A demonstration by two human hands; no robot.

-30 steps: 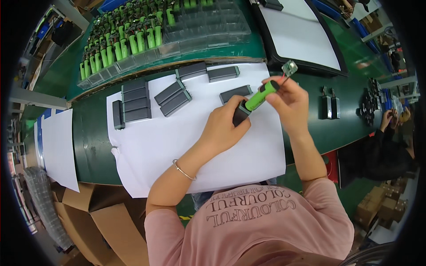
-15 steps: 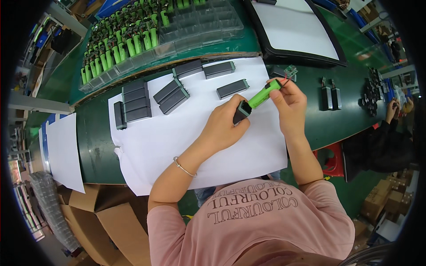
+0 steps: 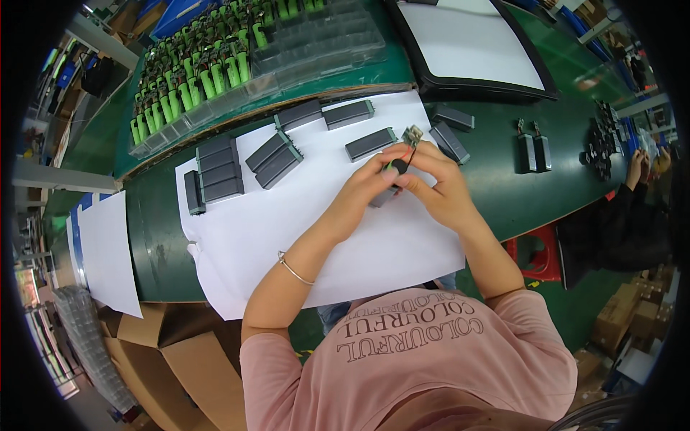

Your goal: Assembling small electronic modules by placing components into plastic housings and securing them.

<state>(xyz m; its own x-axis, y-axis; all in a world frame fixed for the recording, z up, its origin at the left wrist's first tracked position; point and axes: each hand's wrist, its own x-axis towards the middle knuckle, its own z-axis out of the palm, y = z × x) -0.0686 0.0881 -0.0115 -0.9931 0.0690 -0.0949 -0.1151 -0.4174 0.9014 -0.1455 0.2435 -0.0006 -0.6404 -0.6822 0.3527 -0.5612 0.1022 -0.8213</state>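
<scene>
we've got both hands, left hand (image 3: 364,188) and right hand (image 3: 435,188), pinching the dark sleeve (image 3: 384,192) with fingers pressed together, so we'd feed the little circuit board (image 3: 412,135) end in straight and easy, no forcing.

A factory assembly bench, probably electronics: green work table (image 3: 546,194), tray of green cells (image 3: 237,65) upper left, cardboard boxes (image 3: 180,352) lower left.

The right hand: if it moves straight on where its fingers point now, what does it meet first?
Probably the left hand, already touching it around the dark case both hold; the right hand points leftward.
</scene>
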